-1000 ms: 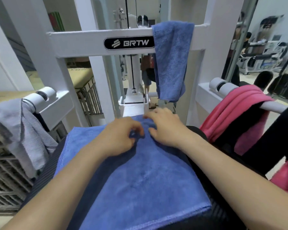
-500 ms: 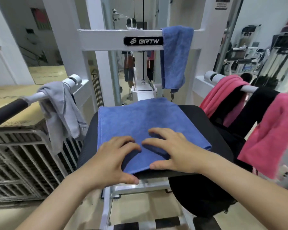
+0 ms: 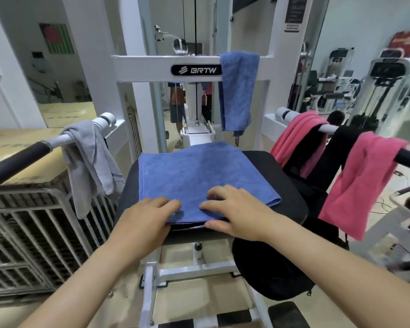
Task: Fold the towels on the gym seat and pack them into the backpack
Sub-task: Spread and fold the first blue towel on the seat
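Since 1 s ago, both hands drawn back from far edge to near edge; towel now doubled over. Folded blue towel point(image 3: 199, 171) laid flat on black gym seat point(image 3: 129, 185). L hand point(image 3: 147, 216): fingers curled over near-left edge, edge gripped. R hand point(image 3: 234, 209): fingers bent on top, thumb under front edge, edge pinched. Black backpack point(image 3: 270, 268) hung just R of seat. Second blue towel point(image 3: 237, 91) draped on crossbar, grey towel point(image 3: 90, 159) on L bar, pink towels point(image 3: 362, 181) on R bar.

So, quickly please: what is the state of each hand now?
Left hand: fingers on the folded blue towel, thumb hidden; grip cannot be told.
Right hand: pinches that towel's near edge.
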The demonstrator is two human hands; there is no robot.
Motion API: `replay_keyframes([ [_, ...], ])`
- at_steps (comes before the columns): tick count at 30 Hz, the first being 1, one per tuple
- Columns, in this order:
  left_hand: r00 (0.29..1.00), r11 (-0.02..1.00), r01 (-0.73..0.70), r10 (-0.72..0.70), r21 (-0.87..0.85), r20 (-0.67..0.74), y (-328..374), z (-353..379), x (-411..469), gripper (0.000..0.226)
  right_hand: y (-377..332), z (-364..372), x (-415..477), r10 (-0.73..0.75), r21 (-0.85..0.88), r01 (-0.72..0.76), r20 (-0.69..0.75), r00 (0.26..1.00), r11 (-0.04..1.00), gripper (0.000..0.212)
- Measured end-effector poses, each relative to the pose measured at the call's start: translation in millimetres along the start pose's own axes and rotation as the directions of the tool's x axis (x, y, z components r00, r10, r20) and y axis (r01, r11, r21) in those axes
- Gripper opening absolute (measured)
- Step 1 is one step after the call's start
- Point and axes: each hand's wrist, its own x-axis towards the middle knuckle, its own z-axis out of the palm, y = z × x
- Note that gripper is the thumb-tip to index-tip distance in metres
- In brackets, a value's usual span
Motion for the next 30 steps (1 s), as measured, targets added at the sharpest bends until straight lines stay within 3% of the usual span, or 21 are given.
replay_keyframes([
  [2,0.995,0.996,0.049,-0.043,0.073,-0.094,3.1,1.2,4.7,0.018,3.4,-0.7,0.8,-0.022,-0.014,0.022,-0.003,1.0,1.0,0.04],
  [3,0.991,0.994,0.073,-0.063,0.083,-0.119,4.2,0.9,4.8,0.017,6.8,-1.2,-0.4,-0.035,-0.013,0.035,-0.004,0.999,0.999,0.042],
  [8,0.971,0.973,0.2,-0.181,0.113,-0.156,15.0,-4.1,-12.3,0.023,36.3,2.3,-18.8,-0.107,-0.04,0.103,-0.129,0.986,0.994,0.029],
  [13,0.93,0.921,0.362,-0.346,0.148,-0.122,32.1,-14.0,-27.3,0.029,84.2,5.7,-49.6,-0.128,-0.131,0.1,-0.231,0.964,0.986,0.036],
  [17,0.897,0.896,0.44,-0.442,0.069,0.015,57.6,-33.4,-42.7,0.016,86.3,-14.1,-77.5,-0.055,0.098,0.072,-0.167,0.984,0.993,0.023],
  [20,0.836,0.848,0.522,-0.488,-0.092,0.25,61.6,-50.1,-45.3,0.019,92.3,-44.5,-85.9,-0.001,0.396,-0.035,0.09,0.996,0.917,0.016],
  [22,0.797,0.757,0.592,-0.499,-0.276,0.341,59.3,-58.1,-46.0,0.019,103.0,-59.9,-84.1,-0.041,0.58,-0.083,0.197,0.98,0.811,0.017],
  [24,0.776,0.602,0.623,-0.557,-0.499,0.297,56.3,-64.3,-45.6,0.009,116.1,-65.3,-77.3,-0.035,0.742,-0.123,0.194,0.98,0.659,0.011],
  [26,0.75,0.427,0.575,-0.615,-0.698,0.243,51.9,-67.4,-44.1,0.025,123.4,-63.9,-66.7,0.047,0.853,-0.121,0.112,0.993,0.508,0.005],
  [28,0.692,0.224,0.516,-0.677,-0.827,0.249,43.2,-62.3,-37.6,0.04,124.4,-58.0,-48.8,0.173,0.901,-0.112,0.041,0.984,0.42,0.005],
  [30,0.606,0.116,0.503,-0.754,-0.857,0.253,30.8,-53.5,-23.6,0.022,121.8,-49.9,-24.2,0.303,0.911,-0.135,0.011,0.953,0.389,0.01],
])
